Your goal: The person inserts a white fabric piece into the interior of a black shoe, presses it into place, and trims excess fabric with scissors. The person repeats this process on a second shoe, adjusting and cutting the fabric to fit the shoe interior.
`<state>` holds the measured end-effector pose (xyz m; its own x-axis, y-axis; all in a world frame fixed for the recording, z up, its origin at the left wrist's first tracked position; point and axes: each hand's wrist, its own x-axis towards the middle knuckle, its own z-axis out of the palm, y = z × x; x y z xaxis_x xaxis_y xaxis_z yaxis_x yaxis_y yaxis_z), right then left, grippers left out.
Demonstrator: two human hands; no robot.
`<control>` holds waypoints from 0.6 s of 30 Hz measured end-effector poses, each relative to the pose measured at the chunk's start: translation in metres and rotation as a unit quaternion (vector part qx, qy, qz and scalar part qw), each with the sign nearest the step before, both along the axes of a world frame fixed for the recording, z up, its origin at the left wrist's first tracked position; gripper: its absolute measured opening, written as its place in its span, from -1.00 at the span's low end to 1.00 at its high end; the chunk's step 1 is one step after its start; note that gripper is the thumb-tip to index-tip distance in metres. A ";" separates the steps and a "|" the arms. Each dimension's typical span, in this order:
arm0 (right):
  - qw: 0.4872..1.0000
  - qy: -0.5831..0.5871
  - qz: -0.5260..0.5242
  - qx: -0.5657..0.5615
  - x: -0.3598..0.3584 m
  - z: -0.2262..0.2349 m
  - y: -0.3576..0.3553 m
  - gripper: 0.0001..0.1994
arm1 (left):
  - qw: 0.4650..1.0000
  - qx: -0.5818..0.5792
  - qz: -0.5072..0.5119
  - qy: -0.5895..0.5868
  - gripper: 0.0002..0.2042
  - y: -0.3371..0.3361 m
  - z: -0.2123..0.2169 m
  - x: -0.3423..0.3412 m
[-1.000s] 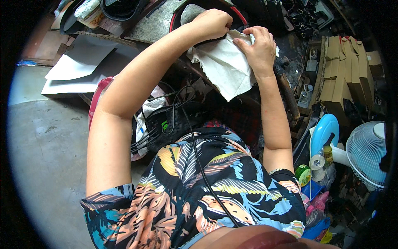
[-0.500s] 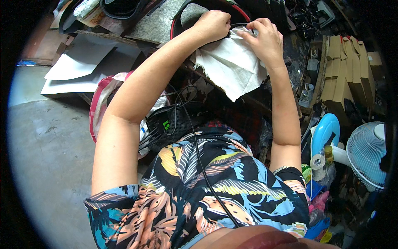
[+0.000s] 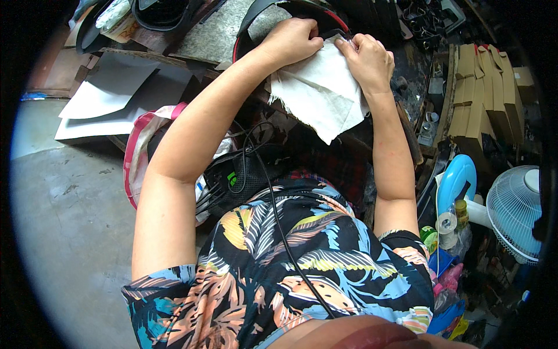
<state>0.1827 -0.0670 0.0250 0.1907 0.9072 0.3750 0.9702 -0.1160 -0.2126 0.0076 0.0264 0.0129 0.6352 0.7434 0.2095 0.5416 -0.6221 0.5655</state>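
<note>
Cloth [image 3: 318, 93], a pale off-white piece with a frayed edge, now hangs spread between both hands at the top of the view, its upper edge pulled up against the dark curved part with a red rim [image 3: 343, 26]. Over the last second both hands have moved up and away from the body, carrying the cloth's top edge higher onto that rim. The left hand [image 3: 292, 39] is clenched on the upper left corner, fingers curled over it; the right hand [image 3: 367, 58] pinches the upper right edge, knuckles toward the camera. It looks as though the cloth is being fitted or pressed to the rim rather than just held (the contact itself is hidden by the fingers). Grey sheets [image 3: 107, 96] lie to the left, a white fan [image 3: 514, 212] at the lower right.
</note>
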 end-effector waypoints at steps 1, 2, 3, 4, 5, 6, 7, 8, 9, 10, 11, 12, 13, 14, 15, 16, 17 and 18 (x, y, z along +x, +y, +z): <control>1.000 0.021 -0.005 -0.018 0.000 0.003 -0.001 -0.67 | 1.000 0.022 -0.006 0.002 -0.71 -0.001 0.002 0.000; 0.998 0.044 -0.019 -0.046 -0.001 0.006 -0.003 -0.66 | 0.999 0.044 -0.012 0.004 -0.69 -0.002 0.003 0.000; 0.995 0.067 -0.023 -0.070 0.001 0.008 -0.004 -0.65 | 0.998 0.059 -0.017 0.016 -0.68 -0.002 0.004 0.001; 0.993 0.084 -0.037 -0.078 0.002 0.009 -0.005 -0.64 | 0.998 0.063 -0.011 0.015 -0.66 -0.003 0.005 0.003; 0.990 0.103 -0.040 -0.084 0.003 0.008 -0.005 -0.63 | 0.998 0.059 -0.004 0.025 -0.64 -0.004 0.006 0.004; 0.989 0.122 -0.033 -0.079 0.004 0.007 -0.006 -0.62 | 0.998 0.057 0.006 0.036 -0.62 -0.005 0.007 0.006; 0.992 0.110 -0.035 -0.059 0.005 0.005 -0.006 -0.62 | 0.996 0.068 0.015 0.047 -0.60 -0.007 0.007 0.008; 0.995 0.097 -0.026 -0.028 0.006 0.002 -0.006 -0.61 | 0.994 0.083 0.027 0.059 -0.58 -0.008 0.008 0.010; 0.996 0.083 -0.028 -0.007 0.006 -0.001 -0.006 -0.60 | 0.992 0.100 0.035 0.071 -0.57 -0.009 0.008 0.011; 0.997 0.079 -0.016 0.007 0.007 -0.004 -0.005 -0.61 | 0.992 0.100 0.038 0.068 -0.56 -0.009 0.009 0.013; 0.997 0.075 -0.015 0.013 0.008 -0.006 -0.005 -0.61 | 0.992 0.103 0.037 0.066 -0.55 -0.008 0.010 0.014; 0.997 0.072 -0.024 0.008 0.009 -0.007 -0.005 -0.61 | 0.992 0.101 0.036 0.069 -0.54 -0.008 0.011 0.015; 0.998 0.058 -0.021 0.027 0.012 -0.007 -0.006 -0.65 | 0.992 0.100 0.032 0.076 -0.54 -0.006 0.012 0.017; 0.998 0.045 -0.028 0.036 0.014 -0.006 -0.006 -0.68 | 0.991 0.095 0.029 0.088 -0.54 -0.005 0.013 0.018; 0.998 0.034 -0.025 0.037 0.017 -0.004 -0.007 -0.71 | 0.991 0.088 0.030 0.101 -0.54 -0.003 0.014 0.019; 0.995 0.038 -0.013 0.092 0.020 -0.002 -0.008 -0.75 | 0.990 0.080 0.025 0.116 -0.53 -0.002 0.016 0.020; 0.989 0.044 0.010 0.140 0.024 0.001 -0.008 -0.79 | 0.989 0.071 0.024 0.131 -0.52 -0.002 0.017 0.021; 0.980 0.050 0.033 0.188 0.026 0.002 -0.009 -0.81 | 0.987 0.063 0.023 0.147 -0.51 -0.001 0.018 0.022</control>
